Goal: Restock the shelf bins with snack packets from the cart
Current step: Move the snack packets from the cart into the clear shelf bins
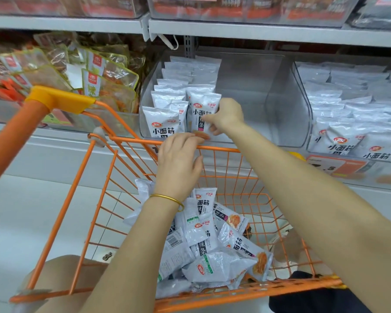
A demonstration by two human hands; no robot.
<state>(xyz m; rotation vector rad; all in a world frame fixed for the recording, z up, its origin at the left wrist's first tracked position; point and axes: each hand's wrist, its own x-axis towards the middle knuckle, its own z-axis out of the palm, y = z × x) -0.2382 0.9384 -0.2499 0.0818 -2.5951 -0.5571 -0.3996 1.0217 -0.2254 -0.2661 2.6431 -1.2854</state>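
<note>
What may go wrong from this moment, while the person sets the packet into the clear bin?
1. The right hand pinches the front snack packet only by its edge, so it may slip down into the orange cart.
2. The upright packet rows fill just the left part of the clear bin; nothing props them on the right, so they may tip sideways.

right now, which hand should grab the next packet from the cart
Left. The left hand holds nothing and is above the cart, while the right hand grips a packet in the bin.
</note>
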